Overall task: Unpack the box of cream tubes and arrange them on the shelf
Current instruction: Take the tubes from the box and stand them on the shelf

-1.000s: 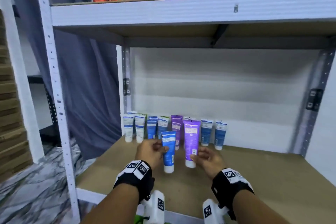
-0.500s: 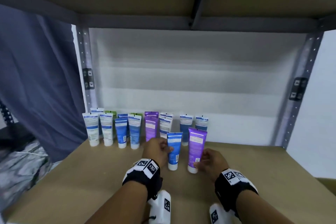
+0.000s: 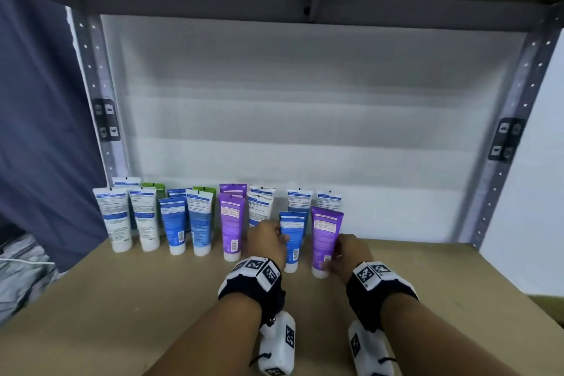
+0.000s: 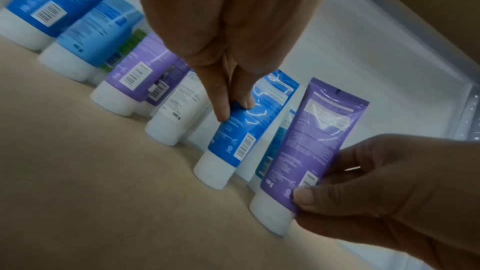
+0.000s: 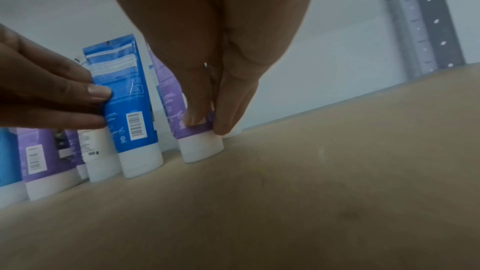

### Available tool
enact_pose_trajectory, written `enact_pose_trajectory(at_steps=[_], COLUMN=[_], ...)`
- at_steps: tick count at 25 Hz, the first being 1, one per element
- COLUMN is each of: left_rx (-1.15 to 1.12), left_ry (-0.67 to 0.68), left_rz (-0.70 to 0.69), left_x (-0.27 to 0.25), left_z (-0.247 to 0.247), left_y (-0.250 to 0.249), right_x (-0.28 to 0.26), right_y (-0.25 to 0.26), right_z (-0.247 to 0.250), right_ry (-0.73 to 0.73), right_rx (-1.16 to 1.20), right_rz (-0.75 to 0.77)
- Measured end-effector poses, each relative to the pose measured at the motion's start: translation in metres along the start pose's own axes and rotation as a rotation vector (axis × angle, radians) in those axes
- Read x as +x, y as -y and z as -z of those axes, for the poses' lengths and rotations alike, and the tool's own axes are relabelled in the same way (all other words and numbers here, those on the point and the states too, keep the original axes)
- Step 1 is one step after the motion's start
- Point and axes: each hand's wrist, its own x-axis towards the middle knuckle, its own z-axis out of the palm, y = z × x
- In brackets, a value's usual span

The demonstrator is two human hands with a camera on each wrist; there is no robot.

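Standing cap-down just ahead of both wrists, the blue tube (image 3: 292, 238) and the purple tube (image 3: 325, 238) are glossy, each with a white cap, printed back text and a barcode. The left hand (image 3: 265, 239) pinches the blue one at mid-body; the right hand (image 3: 351, 252) pinches the purple one low, just above its cap. Beyond and left of the hands stand other tubes (image 3: 171, 223) in two rows. The shelf board (image 3: 122, 314) is tan, with a white back panel (image 3: 305, 119) behind and grey perforated posts (image 3: 506, 137).
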Motion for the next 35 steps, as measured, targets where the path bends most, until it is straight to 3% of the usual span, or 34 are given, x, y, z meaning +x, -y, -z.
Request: enact_pose_trajectory(at_steps=[13,20,29,35], left_rx=[0.079,0.125,-0.115,0.015], left_ry=[0.004,0.062,0.081,-0.056], left_rz=[-0.037,0.079,0.161,0.236], left_x=[0.026,0.012,-0.061,-0.136], left_z=[-0.026,-0.016,0.072,0.176], left_y=[-0.001,0.004,0.019,0.076], right_x=[0.029,0.008,-0.067,-0.151], right_y=[0.002,0.002,0.066,0.151], right_z=[-0.004,0.002,-0.008,-0.05], right_ry=[0.005,0.032,0.076,0.205], right_rx=[-0.062,-0.011,-0.098,0.033], right_rz=[-0.09,-0.188,-0.073,0.091])
